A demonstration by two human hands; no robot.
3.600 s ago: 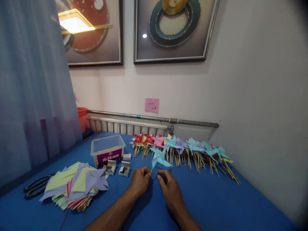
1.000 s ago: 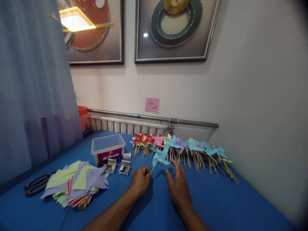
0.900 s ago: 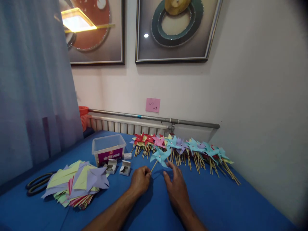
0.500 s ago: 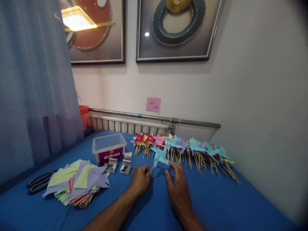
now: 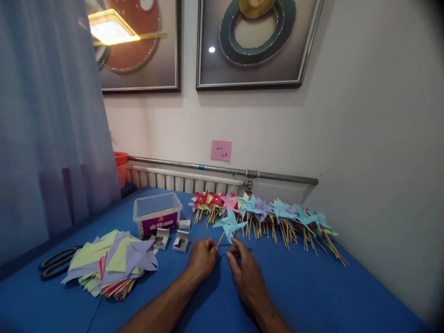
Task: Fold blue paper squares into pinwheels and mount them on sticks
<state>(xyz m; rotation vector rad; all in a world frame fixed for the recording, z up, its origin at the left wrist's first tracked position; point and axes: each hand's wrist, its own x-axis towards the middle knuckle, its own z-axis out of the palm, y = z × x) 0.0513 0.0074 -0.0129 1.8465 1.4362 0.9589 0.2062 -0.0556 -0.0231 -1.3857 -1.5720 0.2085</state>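
My left hand [image 5: 202, 258] is closed around the thin wooden stick of a light blue paper pinwheel [image 5: 229, 225], which stands tilted above the blue table [image 5: 312, 291]. My right hand [image 5: 243, 272] rests just right of it, fingers curled with the tips close together below the pinwheel's blades; whether they pinch anything I cannot make out. Behind them a row of finished pinwheels [image 5: 267, 215] in red, pink, purple and blue lies along the wall.
A heap of cut coloured paper [image 5: 111, 263] lies at the left, with black scissors [image 5: 55, 263] beside it. A clear plastic box [image 5: 157, 214] and small open cardboard boxes [image 5: 172, 239] stand behind my left hand. A radiator pipe [image 5: 222, 171] runs along the wall.
My right hand has drawn back from the pinwheel's blades and curled its fingers. The pinwheel's blades have turned. My left hand keeps its hold on the stick.
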